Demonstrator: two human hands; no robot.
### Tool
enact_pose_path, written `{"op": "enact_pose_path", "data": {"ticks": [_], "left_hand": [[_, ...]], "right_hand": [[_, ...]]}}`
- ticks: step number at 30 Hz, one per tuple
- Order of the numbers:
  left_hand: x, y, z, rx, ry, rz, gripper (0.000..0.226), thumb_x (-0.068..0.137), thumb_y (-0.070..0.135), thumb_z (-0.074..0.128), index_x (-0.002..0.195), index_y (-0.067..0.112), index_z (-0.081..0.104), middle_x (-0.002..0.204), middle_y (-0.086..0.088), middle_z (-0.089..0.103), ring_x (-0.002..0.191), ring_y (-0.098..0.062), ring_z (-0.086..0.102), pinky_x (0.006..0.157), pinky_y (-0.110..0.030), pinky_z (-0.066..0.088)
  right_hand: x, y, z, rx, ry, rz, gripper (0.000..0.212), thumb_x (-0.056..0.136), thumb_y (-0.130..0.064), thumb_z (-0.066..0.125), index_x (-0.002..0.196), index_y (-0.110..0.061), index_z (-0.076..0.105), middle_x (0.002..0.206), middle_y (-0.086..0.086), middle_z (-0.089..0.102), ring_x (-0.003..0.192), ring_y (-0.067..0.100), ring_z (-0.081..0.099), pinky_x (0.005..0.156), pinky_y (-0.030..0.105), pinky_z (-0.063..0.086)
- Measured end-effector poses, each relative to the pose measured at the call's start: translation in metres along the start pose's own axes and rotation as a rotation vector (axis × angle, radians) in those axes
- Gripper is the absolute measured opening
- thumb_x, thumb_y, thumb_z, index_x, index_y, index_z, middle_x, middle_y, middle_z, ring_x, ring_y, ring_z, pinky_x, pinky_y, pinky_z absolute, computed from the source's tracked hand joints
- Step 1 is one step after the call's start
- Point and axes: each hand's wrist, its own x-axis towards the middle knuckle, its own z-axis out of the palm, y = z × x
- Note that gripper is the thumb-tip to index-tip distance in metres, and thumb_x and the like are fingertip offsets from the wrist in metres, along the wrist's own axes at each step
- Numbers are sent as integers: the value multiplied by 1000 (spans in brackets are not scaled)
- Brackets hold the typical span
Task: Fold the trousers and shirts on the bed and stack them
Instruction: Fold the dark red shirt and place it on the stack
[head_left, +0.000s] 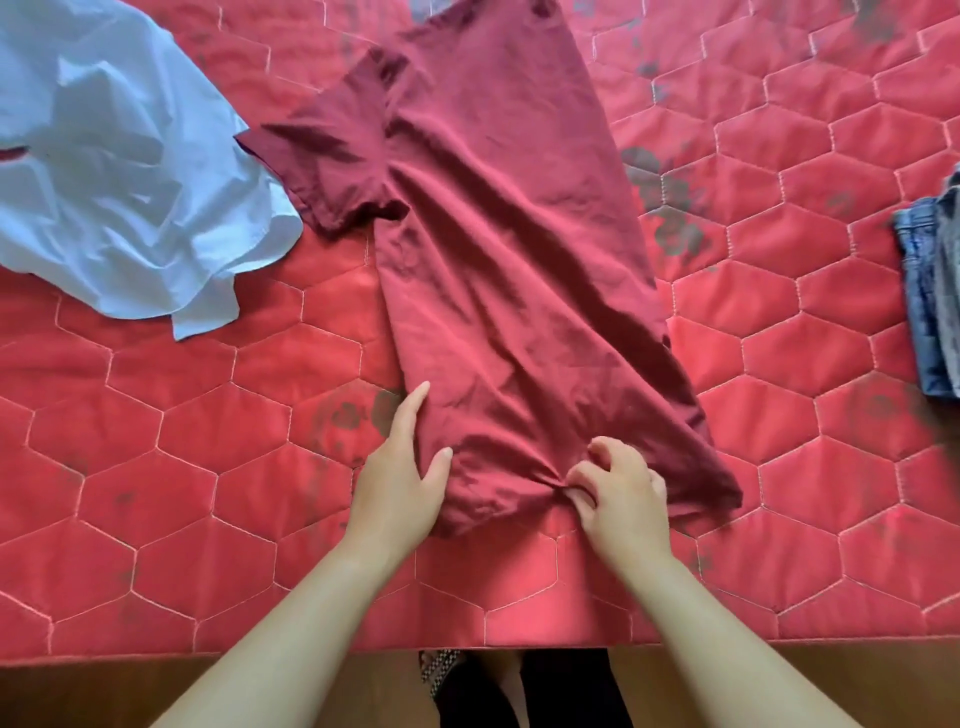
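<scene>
Roughly near-to-far, maroon shirt (498, 234), hem nearest, collar farthest.

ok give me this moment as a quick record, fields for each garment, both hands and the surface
surface: red quilted bedspread
maroon shirt: spread out in the middle, one sleeve showing on the left, hem nearest the person
left hand: fingers straight, resting on the shirt's lower left edge
right hand: fingers curled, pinching the hem
blue shirt: crumpled, not folded, far left by the maroon sleeve
jeans: folded, at the right edge, partly out of view
</scene>
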Motion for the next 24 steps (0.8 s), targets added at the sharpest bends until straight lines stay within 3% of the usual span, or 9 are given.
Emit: {"op": "enact_pose_path", "data": {"ticks": [2, 5, 8, 9, 11, 14, 17, 20, 24], "left_hand": [[3, 9, -1, -19, -14, 2, 66, 86, 20, 60, 139, 42, 27, 120, 14, 57, 100, -15, 61, 80, -25, 42], [16, 38, 5, -102, 26, -5, 62, 86, 21, 60, 138, 38, 30, 108, 11, 61, 88, -15, 60, 77, -22, 42], [32, 77, 18, -177, 0, -2, 62, 86, 25, 59, 137, 41, 28, 110, 14, 60, 94, -25, 62, 86, -32, 48], [37, 87, 22, -209, -25, -12, 63, 86, 25, 58, 137, 43, 27, 112, 16, 55, 98, -27, 63, 89, -36, 49], [46, 101, 26, -319, -98, -52, 64, 86, 26, 58, 136, 48, 25, 119, 15, 52, 100, -26, 64, 87, -42, 52], [55, 99, 22, -412, -177, -65, 58, 86, 32, 55, 134, 51, 28, 108, 11, 64, 83, -13, 68, 82, -33, 54], [60, 76, 9, -226, -44, -54, 44, 89, 29, 53, 130, 40, 41, 97, 19, 64, 77, 0, 63, 73, -15, 47], [63, 43, 4, 65, 80, -201, 39, 86, 19, 57, 124, 22, 50, 110, 2, 60, 97, -15, 58, 91, -29, 43], [60, 12, 23, 252, 41, -411, 56, 86, 26, 61, 134, 8, 39, 132, -15, 42, 124, -32, 39, 104, -36, 29]], "right_hand": [[5, 8, -17, 99, 78, 31, 7, 80, -20, 68, 87, -22, 66, 106, -4, 58, 106, 22, 54, 87, 38, 40], [10, 17, -49, 284, 192, 5, 17, 78, -14, 68, 89, -24, 59, 96, -9, 59, 95, 16, 57, 85, 43, 46], [7, 3, -75, 459, 85, -165, 44, 73, -31, 70, 112, -33, 51, 114, -18, 54, 110, -3, 49, 97, 18, 37], [8, -6, -79, 492, 33, -203, 53, 70, -39, 71, 118, -37, 48, 119, -23, 51, 113, -8, 46, 95, 8, 33], [16, -25, -76, 536, 8, -243, 63, 65, -43, 78, 121, -35, 50, 121, -28, 49, 112, -14, 44, 91, 1, 30], [38, -42, -69, 594, 160, -154, 23, 73, -22, 77, 91, -30, 65, 88, -17, 67, 84, 0, 61, 74, 18, 46], [73, -24, -76, 636, 274, 72, 9, 83, -19, 62, 79, -27, 62, 67, -8, 64, 69, 17, 61, 66, 29, 46], [106, 8, -99, 686, 411, 149, 14, 85, -13, 56, 87, -26, 62, 75, -12, 63, 74, 14, 59, 70, 23, 43], [121, 27, -114, 639, 425, 91, 6, 90, -20, 56, 88, -22, 61, 71, -10, 59, 66, 9, 51, 64, 22, 38]]}}
